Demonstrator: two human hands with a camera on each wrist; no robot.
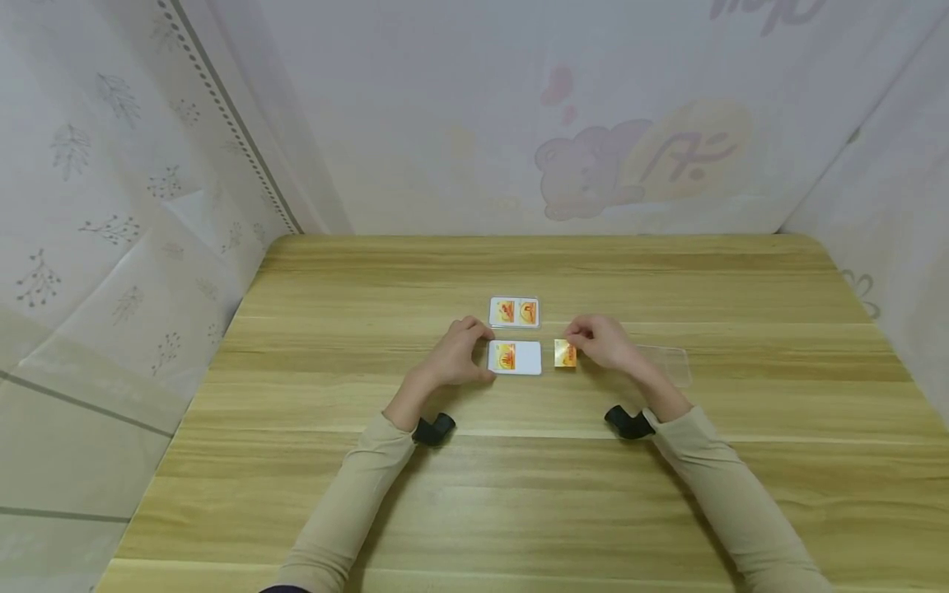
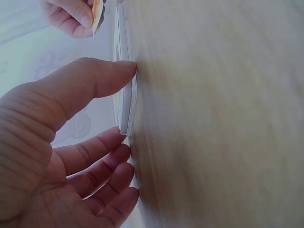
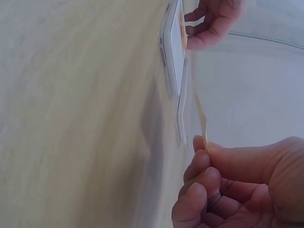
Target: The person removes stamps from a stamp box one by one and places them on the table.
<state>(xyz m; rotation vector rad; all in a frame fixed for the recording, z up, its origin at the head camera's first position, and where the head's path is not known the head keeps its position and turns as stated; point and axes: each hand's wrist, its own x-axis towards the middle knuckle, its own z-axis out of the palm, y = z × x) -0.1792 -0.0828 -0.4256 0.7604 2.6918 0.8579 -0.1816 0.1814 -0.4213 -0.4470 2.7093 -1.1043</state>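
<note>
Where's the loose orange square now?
In the head view, the loose orange square is right of centre, pinched by the right hand, just right of the near white card.

Your right hand (image 1: 602,342) and wrist cover part of the clear plastic cover (image 1: 673,368), the orange-yellow sticker's (image 1: 565,354) print is too small to read, and your sleeves (image 1: 350,498) run off the bottom edge.

Curtained table bay, home-like; building type not determinable.
A wood-grain table (image 1: 519,502) stands before a pale rear curtain (image 1: 415,123) printed with a cartoon bear (image 1: 582,177); the left curtain (image 1: 111,272) carries leafy sprigs (image 1: 119,97), a household-style pattern.
</note>
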